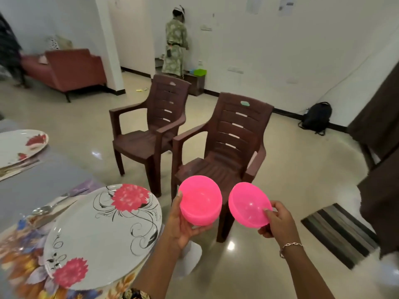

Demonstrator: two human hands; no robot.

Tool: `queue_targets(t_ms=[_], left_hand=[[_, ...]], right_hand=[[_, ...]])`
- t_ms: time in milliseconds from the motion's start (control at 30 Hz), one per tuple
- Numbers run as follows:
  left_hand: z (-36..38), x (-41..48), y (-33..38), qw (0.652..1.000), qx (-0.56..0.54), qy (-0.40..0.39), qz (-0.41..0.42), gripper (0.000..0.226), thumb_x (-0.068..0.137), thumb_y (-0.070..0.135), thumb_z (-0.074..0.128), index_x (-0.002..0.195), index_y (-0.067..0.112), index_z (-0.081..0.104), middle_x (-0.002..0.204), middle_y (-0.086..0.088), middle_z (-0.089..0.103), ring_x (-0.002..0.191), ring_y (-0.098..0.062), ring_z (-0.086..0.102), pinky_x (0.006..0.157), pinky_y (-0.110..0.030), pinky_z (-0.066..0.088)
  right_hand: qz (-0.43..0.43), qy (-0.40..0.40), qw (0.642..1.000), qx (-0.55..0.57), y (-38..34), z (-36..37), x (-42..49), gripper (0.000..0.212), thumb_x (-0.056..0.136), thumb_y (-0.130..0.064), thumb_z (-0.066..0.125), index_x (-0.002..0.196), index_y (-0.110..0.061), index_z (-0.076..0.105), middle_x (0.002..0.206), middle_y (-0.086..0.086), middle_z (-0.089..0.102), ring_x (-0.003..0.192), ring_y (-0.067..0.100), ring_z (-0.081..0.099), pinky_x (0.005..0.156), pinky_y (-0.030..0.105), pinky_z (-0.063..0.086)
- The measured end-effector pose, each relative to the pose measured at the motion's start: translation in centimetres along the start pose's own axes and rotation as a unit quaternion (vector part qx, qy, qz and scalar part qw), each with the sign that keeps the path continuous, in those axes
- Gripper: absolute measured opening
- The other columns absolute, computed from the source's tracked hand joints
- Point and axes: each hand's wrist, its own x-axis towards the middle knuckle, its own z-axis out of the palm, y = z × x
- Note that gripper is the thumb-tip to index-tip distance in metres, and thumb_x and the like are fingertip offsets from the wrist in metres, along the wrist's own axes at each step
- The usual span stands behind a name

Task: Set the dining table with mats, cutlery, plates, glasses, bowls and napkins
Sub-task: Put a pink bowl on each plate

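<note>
My left hand (182, 225) grips a pink plastic bowl (200, 199) from below, thumb on its rim; it looks like more than one bowl stacked. My right hand (278, 223) pinches a second pink bowl (248, 207) by its rim, tilted toward me. Both bowls hang in the air to the right of the table. A white plate with red flowers (103, 234) lies on a floral mat (19, 255) at the table's near corner, with a spoon (47, 207) and a knife beside it. Another flowered plate (19, 145) sits on a mat farther left.
Two brown plastic chairs (224, 145) (151, 124) stand on the floor just beyond the bowls. The grey table (38, 180) fills the left. A striped floor mat (339, 231) lies at the right. A person (176, 44) stands by the far wall, near a red sofa (64, 70).
</note>
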Motion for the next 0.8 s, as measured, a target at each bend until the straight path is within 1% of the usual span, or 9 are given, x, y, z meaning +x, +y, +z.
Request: queue_targets(t_ms=[100,233,300,367,400,467,600,700,800], left_hand=[[0.2,3.2,1.7,0.999,-0.016,0.026,0.026,0.072,0.070,0.059,0.064,0.129,0.018,0.049,0.119,-0.017,0.061,0.102,-0.042,0.062,0.063,-0.052,0.056],[1.1,8.1,3.7,0.995,-0.024,0.059,0.073,0.114,0.030,0.064,0.084,0.130,0.021,0.050,0.126,-0.018,0.058,0.108,-0.044,0.059,0.066,-0.053,0.054],[1.7,10.5,4.8,0.991,-0.045,0.072,0.106,0.115,0.029,0.063,0.085,0.130,0.021,0.050,0.125,-0.017,0.059,0.108,-0.044,0.059,0.066,-0.055,0.054],[2.4,12.3,6.0,0.986,-0.060,0.080,0.133,0.113,0.026,0.062,0.086,0.125,0.020,0.053,0.117,-0.015,0.064,0.102,-0.042,0.063,0.065,-0.056,0.055],[2.7,12.9,6.6,0.983,-0.074,0.087,0.146,0.111,0.024,0.061,0.087,0.122,0.020,0.055,0.113,-0.014,0.067,0.098,-0.040,0.065,0.065,-0.056,0.055],[3.1,13.8,7.5,0.975,-0.094,0.108,0.171,0.109,0.020,0.059,0.088,0.117,0.021,0.057,0.106,-0.013,0.070,0.092,-0.038,0.067,0.065,-0.057,0.055],[3.2,14.9,9.3,0.954,-0.122,0.158,0.225,0.112,0.017,0.057,0.089,0.117,0.019,0.057,0.106,-0.015,0.070,0.092,-0.040,0.066,0.068,-0.060,0.054],[2.3,14.5,10.3,0.933,-0.149,0.198,0.263,0.114,0.015,0.055,0.090,0.116,0.018,0.055,0.113,-0.019,0.064,0.096,-0.042,0.063,0.062,-0.057,0.055],[0.3,13.9,11.7,0.897,-0.185,0.242,0.320,0.119,0.017,0.056,0.090,0.123,0.018,0.051,0.121,-0.020,0.057,0.101,-0.044,0.060,0.061,-0.053,0.055]], right_hand=[[-0.003,-0.032,0.999,-0.012,-0.5,2.1,5.1,0.012,0.092,-0.006,0.047,0.101,-0.009,0.054,0.074,0.015,0.063,0.047,0.027,0.057,0.037,0.022,0.044],[-0.038,-0.088,0.995,-0.041,-1.8,4.4,12.4,0.010,0.091,-0.006,0.047,0.092,-0.013,0.054,0.082,0.019,0.060,0.054,0.028,0.056,0.037,0.023,0.047],[-0.064,-0.120,0.989,-0.053,-2.7,5.3,16.5,0.016,0.089,-0.010,0.051,0.083,-0.024,0.053,0.082,0.012,0.061,0.065,0.032,0.059,0.049,0.038,0.055],[-0.086,-0.166,0.979,-0.076,-3.3,6.2,20.3,0.010,0.083,-0.023,0.055,0.080,-0.032,0.052,0.082,0.006,0.061,0.077,0.038,0.061,0.065,0.054,0.054],[-0.099,-0.188,0.973,-0.089,-3.5,6.8,21.9,0.007,0.079,-0.028,0.056,0.080,-0.034,0.052,0.082,0.006,0.062,0.079,0.039,0.062,0.070,0.056,0.052],[-0.126,-0.228,0.959,-0.110,-5.0,7.7,24.2,0.010,0.083,-0.021,0.057,0.084,-0.029,0.052,0.084,0.007,0.063,0.080,0.038,0.063,0.074,0.055,0.051],[-0.154,-0.305,0.930,-0.135,-6.8,11.3,28.4,0.012,0.088,-0.011,0.053,0.090,-0.023,0.052,0.082,0.007,0.063,0.074,0.032,0.065,0.067,0.053,0.055],[-0.177,-0.357,0.905,-0.148,-8.2,15.5,30.1,0.012,0.088,-0.009,0.053,0.093,-0.019,0.052,0.084,0.009,0.063,0.073,0.032,0.064,0.065,0.052,0.055],[-0.202,-0.419,0.873,-0.148,-10.2,20.3,30.4,0.013,0.089,-0.004,0.051,0.095,-0.016,0.051,0.078,0.007,0.059,0.062,0.024,0.060,0.054,0.044,0.056]])
